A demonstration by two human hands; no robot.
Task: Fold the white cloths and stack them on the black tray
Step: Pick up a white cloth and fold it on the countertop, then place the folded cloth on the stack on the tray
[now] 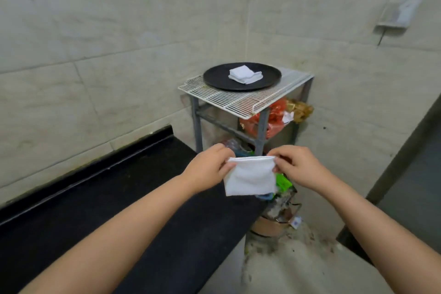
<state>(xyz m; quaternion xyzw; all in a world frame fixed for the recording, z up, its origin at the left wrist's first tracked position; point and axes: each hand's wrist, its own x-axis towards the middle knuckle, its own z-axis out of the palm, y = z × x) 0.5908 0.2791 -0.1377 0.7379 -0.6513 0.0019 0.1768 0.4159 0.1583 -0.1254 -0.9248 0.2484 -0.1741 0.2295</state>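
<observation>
Hands hold one white cloth (pixel 250 178) in the air above the end of the black counter (pixel 119 210): the left hand (pixel 207 167) pinches its upper left corner, the right hand (pixel 296 166) pinches the upper right corner, and the cloth hangs down folded. Farther away, the black tray (pixel 219 77) lies on a white wire rack (pixel 238 100), with folded white cloths (pixel 244 74) stacked on it.

White cloth (pixel 250 178) hanging folded in midair; folded white stack (pixel 245 74) centred on round black tray (pixel 214 77).
</observation>
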